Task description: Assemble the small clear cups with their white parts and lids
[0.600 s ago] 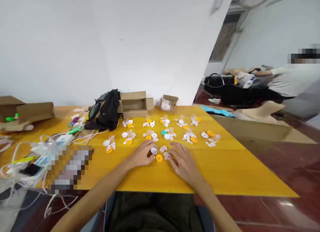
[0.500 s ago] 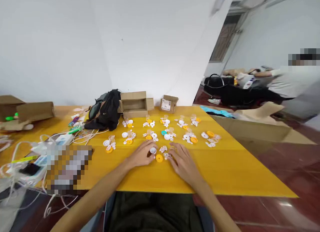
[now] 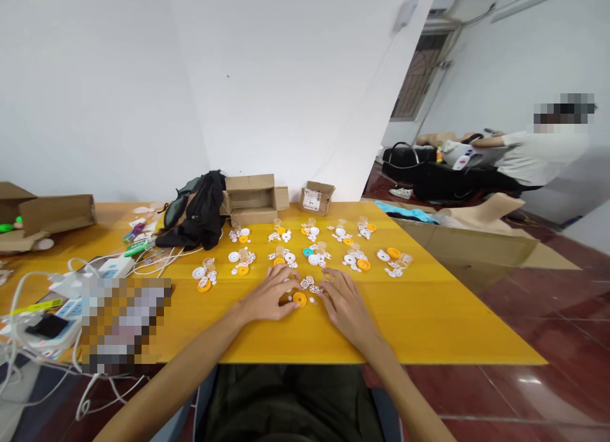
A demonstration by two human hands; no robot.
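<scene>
My left hand (image 3: 269, 297) rests on the table with fingers curved and thumb apart, at the left of a small group of plastic parts. The thumb tip is beside a yellow wheel-like disc (image 3: 300, 299). A white part behind the left fingers is mostly hidden. My right hand (image 3: 347, 303) lies at the right of the group, its fingers bent and spread, fingertips by white pieces with holes (image 3: 309, 283). A small white round piece (image 3: 312, 300) lies between the hands, right of the yellow disc.
Several similar clusters with clear cups (image 3: 321, 247), yellow discs and a teal disc (image 3: 309, 252) stand in rows beyond. Cardboard boxes (image 3: 251, 197) and a black bag (image 3: 203, 216) are at the back. Power strips (image 3: 71, 315) and cables lie left. A person (image 3: 538, 153) sits far right.
The view has shifted slightly. The white round part seen by the left fingers is now mostly hidden. Both hands stay around the group, and the small white piece lies apart from the perforated ones.
</scene>
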